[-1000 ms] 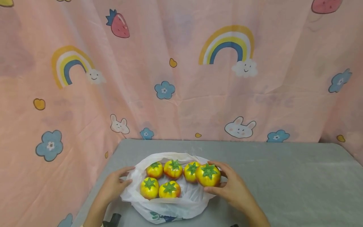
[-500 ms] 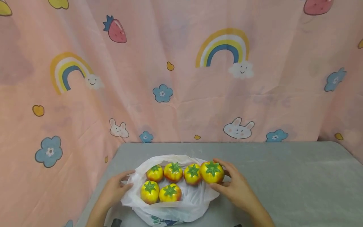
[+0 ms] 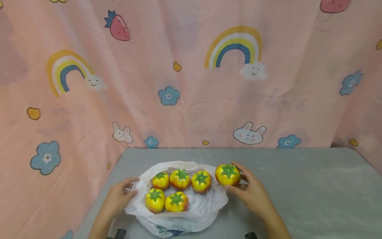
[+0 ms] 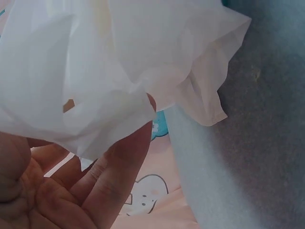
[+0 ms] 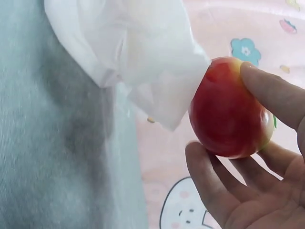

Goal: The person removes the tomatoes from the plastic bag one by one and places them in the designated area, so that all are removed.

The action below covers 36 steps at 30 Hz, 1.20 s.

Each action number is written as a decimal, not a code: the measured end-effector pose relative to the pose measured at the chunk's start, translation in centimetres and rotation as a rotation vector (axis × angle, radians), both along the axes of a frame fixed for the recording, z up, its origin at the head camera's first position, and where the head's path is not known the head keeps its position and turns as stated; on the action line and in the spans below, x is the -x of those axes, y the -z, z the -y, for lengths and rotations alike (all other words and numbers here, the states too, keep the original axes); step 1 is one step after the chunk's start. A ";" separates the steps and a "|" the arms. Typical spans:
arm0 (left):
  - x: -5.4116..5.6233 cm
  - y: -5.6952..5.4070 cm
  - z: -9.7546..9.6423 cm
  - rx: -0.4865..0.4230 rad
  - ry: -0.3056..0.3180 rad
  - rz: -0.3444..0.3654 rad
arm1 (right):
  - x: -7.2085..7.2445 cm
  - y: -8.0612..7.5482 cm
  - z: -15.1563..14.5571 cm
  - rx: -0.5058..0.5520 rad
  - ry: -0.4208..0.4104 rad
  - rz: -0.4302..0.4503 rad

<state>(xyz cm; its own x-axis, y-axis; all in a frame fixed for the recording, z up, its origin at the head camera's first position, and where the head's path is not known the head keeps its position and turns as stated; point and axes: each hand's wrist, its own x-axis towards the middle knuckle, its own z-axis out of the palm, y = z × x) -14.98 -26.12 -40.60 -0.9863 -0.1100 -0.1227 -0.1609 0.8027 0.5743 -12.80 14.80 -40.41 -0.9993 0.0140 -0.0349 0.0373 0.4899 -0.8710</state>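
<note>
Head view shows your right hand (image 3: 252, 190) gripping a round, glossy yellow-and-red fruit (image 3: 227, 176) from its right side, thumb on one flank and fingertips on the other. That fruit sits just left of your right palm, at the right rim of the crumpled white plastic bag (image 3: 194, 219); whether it touches the plastic, you cannot tell. It is nearly round, so no long axis stands out; its green star-shaped cap (image 3: 228, 170) faces up. Your left hand (image 3: 117, 196), well apart from that fruit, holds the bag's opposite rim with bent fingers; how tightly is unclear. Between your hands, five similar yellow-and-red fruits (image 3: 180, 180) rest inside the bag on the grey worktop (image 3: 298, 189). The key relation seems to be sideways: the rim lies immediately left of your right hand's grip.
</note>
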 end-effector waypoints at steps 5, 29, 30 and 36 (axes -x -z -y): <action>0.0 -0.1 0.1 0.006 0.006 -0.007 | 0.4 0.3 -0.9 0.004 0.044 0.046; 0.2 -0.4 0.2 0.020 -0.007 0.017 | 1.7 3.0 -4.0 -0.051 0.097 0.093; 0.2 -0.5 0.2 0.019 -0.007 0.018 | 1.7 3.0 -4.1 -0.057 0.097 0.090; 0.0 -0.6 0.3 0.024 0.006 0.004 | 1.7 3.6 -4.5 -0.086 0.093 0.072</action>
